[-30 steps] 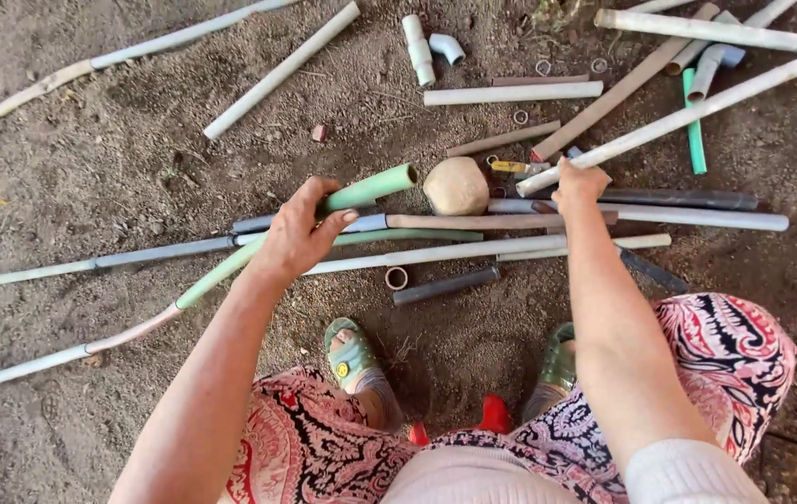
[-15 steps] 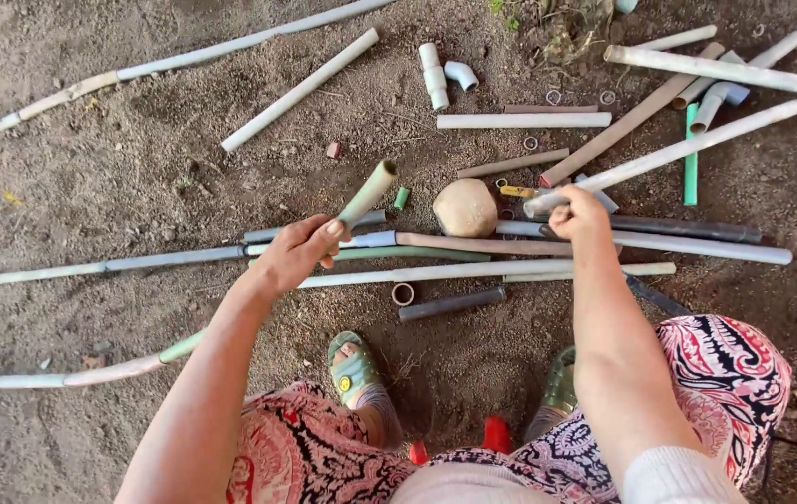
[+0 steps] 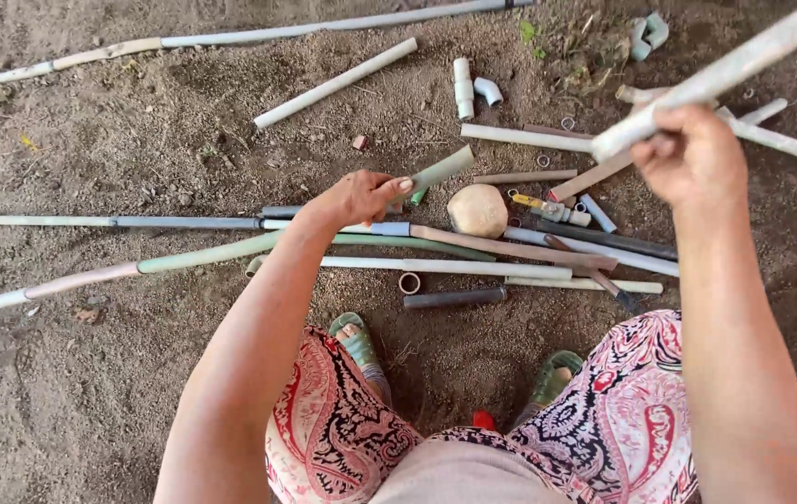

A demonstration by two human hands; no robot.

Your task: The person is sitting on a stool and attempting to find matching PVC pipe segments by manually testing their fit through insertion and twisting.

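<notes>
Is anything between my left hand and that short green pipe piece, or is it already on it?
Nothing visible stands between them: the left hand already grips the short green pipe piece, lifted at a tilt above the long pipes on the dirt.

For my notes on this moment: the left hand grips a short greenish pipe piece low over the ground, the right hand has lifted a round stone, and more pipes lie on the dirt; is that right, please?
Not quite. In the head view the right hand has lifted a long whitish pipe, not the round stone, which lies on the dirt among the pipes. The left hand does grip the short greenish pipe piece low over the ground.
</notes>
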